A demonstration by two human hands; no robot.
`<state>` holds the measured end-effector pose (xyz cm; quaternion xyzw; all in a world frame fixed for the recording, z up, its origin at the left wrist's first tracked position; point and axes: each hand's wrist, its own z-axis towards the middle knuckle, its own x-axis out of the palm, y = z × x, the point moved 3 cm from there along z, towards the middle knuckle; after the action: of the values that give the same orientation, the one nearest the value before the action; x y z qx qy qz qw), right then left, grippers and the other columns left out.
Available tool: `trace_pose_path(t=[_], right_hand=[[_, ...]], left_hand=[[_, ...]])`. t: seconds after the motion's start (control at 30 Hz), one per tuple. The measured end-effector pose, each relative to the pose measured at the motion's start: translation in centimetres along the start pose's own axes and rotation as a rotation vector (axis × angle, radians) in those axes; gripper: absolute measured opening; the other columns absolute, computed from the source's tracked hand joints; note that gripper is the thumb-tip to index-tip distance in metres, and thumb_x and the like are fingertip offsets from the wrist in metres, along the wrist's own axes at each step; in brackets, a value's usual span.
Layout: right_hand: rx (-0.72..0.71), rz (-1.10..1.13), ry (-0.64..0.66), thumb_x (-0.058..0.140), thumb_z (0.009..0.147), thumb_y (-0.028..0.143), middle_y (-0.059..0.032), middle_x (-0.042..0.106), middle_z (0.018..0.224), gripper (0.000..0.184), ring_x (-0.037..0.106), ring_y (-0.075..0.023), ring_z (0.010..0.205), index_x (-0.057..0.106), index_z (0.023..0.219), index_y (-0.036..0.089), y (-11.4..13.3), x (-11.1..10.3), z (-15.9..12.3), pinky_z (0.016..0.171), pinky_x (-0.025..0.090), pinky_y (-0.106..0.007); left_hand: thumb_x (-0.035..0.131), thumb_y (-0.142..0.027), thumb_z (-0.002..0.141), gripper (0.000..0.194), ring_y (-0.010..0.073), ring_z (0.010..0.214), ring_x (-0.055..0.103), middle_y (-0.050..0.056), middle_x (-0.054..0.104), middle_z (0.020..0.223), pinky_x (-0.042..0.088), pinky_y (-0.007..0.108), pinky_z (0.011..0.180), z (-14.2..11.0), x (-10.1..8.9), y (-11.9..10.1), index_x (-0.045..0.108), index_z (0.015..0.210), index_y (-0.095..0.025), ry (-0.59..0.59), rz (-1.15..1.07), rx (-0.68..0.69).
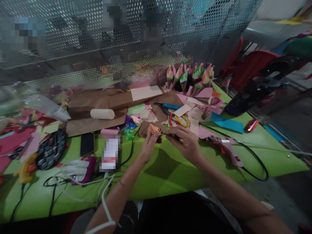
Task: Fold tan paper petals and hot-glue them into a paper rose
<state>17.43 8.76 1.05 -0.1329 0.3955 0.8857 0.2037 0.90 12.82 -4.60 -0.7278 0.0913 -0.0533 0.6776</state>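
Note:
My left hand (149,144) is closed on a small piece of folded orange paper (155,129), held above the green table. Close beside it, on the right, my right hand (184,141) is in a pinch; whatever lies between its fingertips is too small to make out. Brown paper (143,128) lies just behind the orange piece. Scissors with red and yellow handles (184,121) rest a little beyond my right hand. To the right of that hand lies a pink glue gun (232,152) with its black cord.
Paper ice cream cones (184,78) stand at the back right. A white roll (102,114) lies on brown paper. Two phones, a black one (87,144) and a lit one (110,154), sit left among cables. A yellow glue gun (25,169) is far left. Perforated metal (85,61) borders the back.

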Motion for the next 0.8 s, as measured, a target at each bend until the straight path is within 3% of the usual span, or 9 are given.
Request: trace_pose_path(t=[0.3, 0.63, 0.8], right_hand=[[0.015, -0.103, 0.088, 0.059, 0.095, 0.020, -0.0056, 0.072, 0.085, 0.012, 0.068, -0.0171, 0.077, 0.071, 0.094, 0.021, -0.9, 0.2, -0.4, 0.069, 0.054, -0.028], [0.011, -0.199, 0.170, 0.055, 0.097, 0.023, -0.0062, 0.071, 0.084, 0.016, 0.066, -0.0171, 0.076, 0.068, 0.089, 0.020, -0.8, 0.6, -0.7, 0.068, 0.051, -0.028], [-0.002, -0.165, 0.172, 0.055, 0.097, 0.023, -0.0064, 0.071, 0.087, 0.014, 0.066, -0.0176, 0.079, 0.068, 0.094, 0.019, -0.6, 0.6, -0.7, 0.068, 0.051, -0.028]], left_hand=[[0.056, -0.071, 0.080, 0.075, 0.0302, 0.132, 0.050, 0.013, 0.061, 0.137, 0.038, 0.039, 0.112, -0.9, 0.2, -0.3, 0.055, 0.133, -0.017, 0.053, 0.073, -0.084], [0.052, -0.076, 0.079, 0.079, 0.0249, 0.103, 0.061, 0.010, 0.067, 0.113, 0.049, 0.035, 0.091, -0.6, 0.1, 0.5, 0.053, 0.131, -0.017, 0.088, 0.038, -0.103], [0.054, -0.075, 0.077, 0.076, 0.0233, 0.103, 0.058, 0.009, 0.064, 0.115, 0.047, 0.032, 0.088, -0.7, 0.1, 0.0, 0.052, 0.127, -0.018, 0.106, 0.046, -0.090]])
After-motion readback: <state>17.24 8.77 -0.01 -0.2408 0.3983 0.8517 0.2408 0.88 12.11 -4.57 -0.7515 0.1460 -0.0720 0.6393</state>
